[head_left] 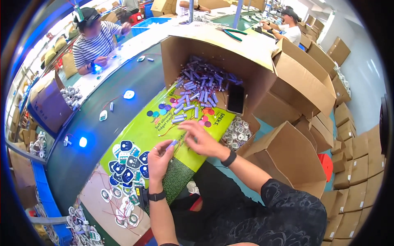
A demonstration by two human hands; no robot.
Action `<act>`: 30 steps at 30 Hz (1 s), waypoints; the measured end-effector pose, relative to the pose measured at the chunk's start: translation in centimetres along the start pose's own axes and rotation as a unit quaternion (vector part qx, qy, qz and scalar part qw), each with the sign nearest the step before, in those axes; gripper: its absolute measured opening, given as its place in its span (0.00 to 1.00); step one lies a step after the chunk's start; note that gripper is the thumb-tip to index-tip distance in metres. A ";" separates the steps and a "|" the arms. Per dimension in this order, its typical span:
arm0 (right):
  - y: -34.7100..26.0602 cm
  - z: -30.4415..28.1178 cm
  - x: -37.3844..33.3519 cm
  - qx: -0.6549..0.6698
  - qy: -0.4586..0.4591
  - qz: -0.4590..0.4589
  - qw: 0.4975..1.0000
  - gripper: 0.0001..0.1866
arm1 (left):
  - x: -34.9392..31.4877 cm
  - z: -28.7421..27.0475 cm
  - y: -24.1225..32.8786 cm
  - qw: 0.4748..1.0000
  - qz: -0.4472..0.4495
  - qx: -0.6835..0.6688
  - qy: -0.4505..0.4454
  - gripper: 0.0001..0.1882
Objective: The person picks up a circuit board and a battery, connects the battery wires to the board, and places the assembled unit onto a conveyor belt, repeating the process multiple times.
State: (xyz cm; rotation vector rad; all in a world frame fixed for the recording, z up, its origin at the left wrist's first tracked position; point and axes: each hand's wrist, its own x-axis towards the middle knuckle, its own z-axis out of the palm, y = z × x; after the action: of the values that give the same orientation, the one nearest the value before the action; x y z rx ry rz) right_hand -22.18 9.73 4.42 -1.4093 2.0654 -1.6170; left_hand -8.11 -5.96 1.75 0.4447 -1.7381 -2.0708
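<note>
My left hand [159, 158] pinches a small purple cylindrical battery cell [172, 143] over a green printed sheet [147, 127]. My right hand [201, 140] hovers just right of it, fingers spread, tips close to the cell and its thin red wires. Both wrists wear black bands. Beyond my hands, a tipped-over cardboard box [213, 53] spills several purple cells [201, 88] onto the green sheet. Round blue and white circuit pieces [127, 162] with wires lie left of my left hand.
A dark conveyor belt [82, 135] runs along the left with small lit parts on it. A person in a striped shirt [96, 41] works across it. Open cardboard boxes [287, 151] crowd the right side, and another person [289, 26] sits far back.
</note>
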 end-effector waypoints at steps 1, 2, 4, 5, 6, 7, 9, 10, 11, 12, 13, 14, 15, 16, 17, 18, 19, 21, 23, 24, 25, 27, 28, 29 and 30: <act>-1.0 0.8 0.0 0.000 0.001 -0.001 1.000 0.20 | 0.1 0.0 0.0 1.000 0.001 0.001 0.000 0.14; -1.8 1.6 0.0 0.012 -0.025 -0.033 0.999 0.22 | 0.2 0.1 0.1 1.000 0.012 -0.013 0.004 0.14; -1.7 2.9 0.0 0.022 -0.045 -0.062 0.997 0.25 | 0.7 0.1 -0.2 0.999 0.023 -0.032 -0.008 0.13; -0.6 3.7 0.0 0.010 -0.039 -0.071 0.997 0.25 | 0.6 -0.2 -0.4 0.999 0.022 -0.029 -0.010 0.13; -0.3 4.0 0.2 -0.003 -0.035 -0.080 0.996 0.25 | 0.7 -0.3 -0.5 1.000 0.018 -0.011 -0.009 0.13; -0.2 4.1 -0.1 -0.003 -0.036 -0.081 0.996 0.25 | 0.8 -0.3 -0.6 1.000 0.015 0.008 -0.009 0.13; 0.0 4.1 -0.7 0.078 -0.026 0.013 0.997 0.21 | 0.6 -0.2 -0.1 1.000 -0.011 0.014 -0.007 0.13; 0.2 4.0 -0.8 0.076 -0.024 0.014 0.997 0.21 | 0.6 0.1 0.3 0.999 -0.037 0.021 -0.006 0.13; 0.6 3.9 -0.8 0.134 -0.024 0.086 0.987 0.19 | 0.8 0.3 0.4 0.999 -0.036 0.019 -0.008 0.13; 0.8 4.1 -0.9 0.194 -0.024 0.158 0.968 0.18 | 0.6 0.2 0.5 0.999 -0.028 0.029 -0.021 0.14; 1.0 4.3 -1.1 0.194 -0.024 0.158 0.968 0.18 | 0.6 0.1 0.5 0.998 -0.020 0.038 -0.035 0.14; 1.2 4.6 -1.3 0.222 -0.013 0.154 0.963 0.17 | 0.5 0.1 0.5 0.998 -0.020 0.038 -0.034 0.14; 1.0 4.8 -1.3 0.249 -0.005 0.151 0.957 0.17 | 0.2 0.0 0.5 0.999 -0.011 0.044 -0.030 0.14; 0.8 5.0 -1.5 0.251 -0.009 0.152 0.956 0.17 | -0.1 -0.2 0.5 0.998 -0.003 0.050 -0.024 0.14; 0.6 5.2 -1.7 0.277 -0.007 0.155 0.948 0.16 | -0.4 -0.3 0.6 0.999 -0.005 0.050 -0.017 0.14; 0.2 5.8 -1.9 0.305 -0.012 0.162 0.938 0.16 | -0.8 -0.6 1.2 0.998 0.001 0.064 -0.017 0.14; 1.5 5.9 -2.4 0.257 0.008 0.157 0.954 0.15 | -0.8 -0.3 0.8 0.997 -0.012 0.075 -0.021 0.14; 3.1 4.8 -2.8 0.230 0.024 0.179 0.956 0.14 | 0.3 0.4 0.5 0.984 -0.021 0.177 -0.029 0.15; 0.7 3.8 -2.2 0.154 0.002 0.137 0.978 0.15 | 0.0 0.2 1.0 0.995 -0.022 0.100 -0.019 0.15; 0.3 4.1 -1.8 0.173 0.001 0.113 0.978 0.14 | 0.1 -0.4 0.8 0.997 -0.024 0.073 -0.020 0.15; 0.4 4.3 -1.7 0.163 0.005 0.089 0.983 0.14 | 0.4 -0.5 0.4 0.998 -0.022 0.045 -0.026 0.15; 0.9 4.5 -1.4 0.152 0.002 0.079 0.985 0.15 | 0.5 -0.2 0.4 0.999 -0.049 -0.009 -0.014 0.15; 0.7 4.9 -1.3 0.157 -0.005 0.082 0.984 0.15 | 0.6 -0.2 0.5 0.996 -0.062 -0.062 -0.012 0.16; 0.5 5.2 -1.2 0.143 0.030 0.055 0.988 0.15 | 0.6 -0.4 0.3 0.996 -0.065 -0.062 -0.004 0.16; 0.4 5.4 -1.2 0.127 0.067 0.027 0.989 0.16 | 0.7 -0.6 0.2 0.995 -0.074 -0.059 -0.010 0.16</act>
State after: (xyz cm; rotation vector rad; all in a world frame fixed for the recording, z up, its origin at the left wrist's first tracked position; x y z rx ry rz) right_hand -18.36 6.97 1.43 -1.1798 1.8616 -1.9201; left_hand -8.46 -6.82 1.81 0.5331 -1.6269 -2.2733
